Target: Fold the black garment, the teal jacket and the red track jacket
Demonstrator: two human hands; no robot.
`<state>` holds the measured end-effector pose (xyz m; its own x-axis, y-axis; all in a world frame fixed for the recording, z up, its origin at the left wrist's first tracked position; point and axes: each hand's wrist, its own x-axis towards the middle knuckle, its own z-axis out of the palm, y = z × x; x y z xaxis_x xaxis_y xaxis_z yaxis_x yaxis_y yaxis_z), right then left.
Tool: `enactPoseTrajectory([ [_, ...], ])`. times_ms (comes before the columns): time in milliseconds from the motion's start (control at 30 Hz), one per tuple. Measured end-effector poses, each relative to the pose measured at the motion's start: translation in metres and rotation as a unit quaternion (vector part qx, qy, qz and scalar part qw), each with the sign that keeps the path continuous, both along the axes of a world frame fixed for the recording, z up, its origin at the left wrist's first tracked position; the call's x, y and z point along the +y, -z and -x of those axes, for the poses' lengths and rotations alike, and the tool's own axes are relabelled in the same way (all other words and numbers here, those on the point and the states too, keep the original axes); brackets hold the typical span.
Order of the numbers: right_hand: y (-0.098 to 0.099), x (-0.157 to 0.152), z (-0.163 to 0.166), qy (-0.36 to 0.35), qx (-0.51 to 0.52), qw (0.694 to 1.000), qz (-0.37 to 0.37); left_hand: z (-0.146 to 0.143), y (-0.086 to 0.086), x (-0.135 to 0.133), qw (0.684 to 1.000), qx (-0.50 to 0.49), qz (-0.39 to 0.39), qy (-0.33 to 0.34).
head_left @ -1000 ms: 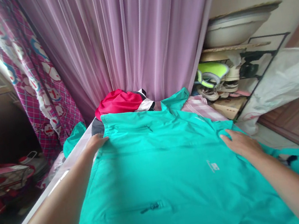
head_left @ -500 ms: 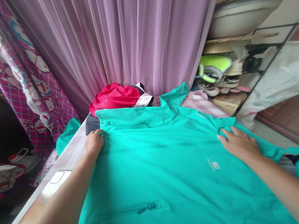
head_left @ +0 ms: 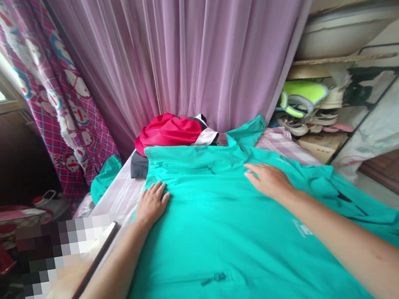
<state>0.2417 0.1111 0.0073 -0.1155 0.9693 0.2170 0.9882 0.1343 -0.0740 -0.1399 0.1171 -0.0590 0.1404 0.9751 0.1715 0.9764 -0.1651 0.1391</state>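
A teal jacket [head_left: 211, 223] lies spread out in front of me, with a small white logo [head_left: 303, 227] and a zipped pocket [head_left: 214, 278] on its fabric. My left hand [head_left: 152, 201] rests flat on the jacket near its left edge, fingers spread. Over the upper right part of the jacket is my right hand [head_left: 269, 179], fingers stretched out and nothing held; whether it touches the cloth I cannot tell. One teal sleeve [head_left: 108, 179] hangs past the left edge, and another teal piece [head_left: 249, 131] sticks out at the far right.
Red clothing [head_left: 169, 130] is heaped on the pink checked cloth [head_left: 125, 186] by the purple curtain [head_left: 183, 46]. A phone-like slab [head_left: 85, 268], partly pixelated, lies beside my left forearm. At right stands a rack with shoes [head_left: 325, 119] and a large basin [head_left: 347, 27].
My right hand has moved left and inward, off the jacket's right side. The left hand has shifted slightly from the edge onto the fabric. The whole view has turned a little left.
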Motion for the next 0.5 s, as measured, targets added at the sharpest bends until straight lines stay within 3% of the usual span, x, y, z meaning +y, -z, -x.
enactPoseTrajectory([
  [133, -0.030, 0.043, 0.085, -0.040, 0.031, 0.998, 0.037, -0.003, -0.003, -0.003, 1.000, 0.007, -0.004, -0.010],
  [267, -0.042, 0.093, 0.156, -0.075, 0.061, 0.995, 0.035, -0.004, -0.001, -0.005, 1.000, 0.004, -0.008, -0.009],
  [400, -0.041, 0.135, 0.194, -0.068, 0.080, 0.992, 0.074, -0.003, 0.005, -0.005, 1.000, 0.001, -0.016, -0.005],
  [500, -0.033, 0.154, 0.205, -0.037, 0.110, 0.993, 0.030, -0.002, 0.012, -0.004, 1.000, -0.004, -0.028, -0.008],
])
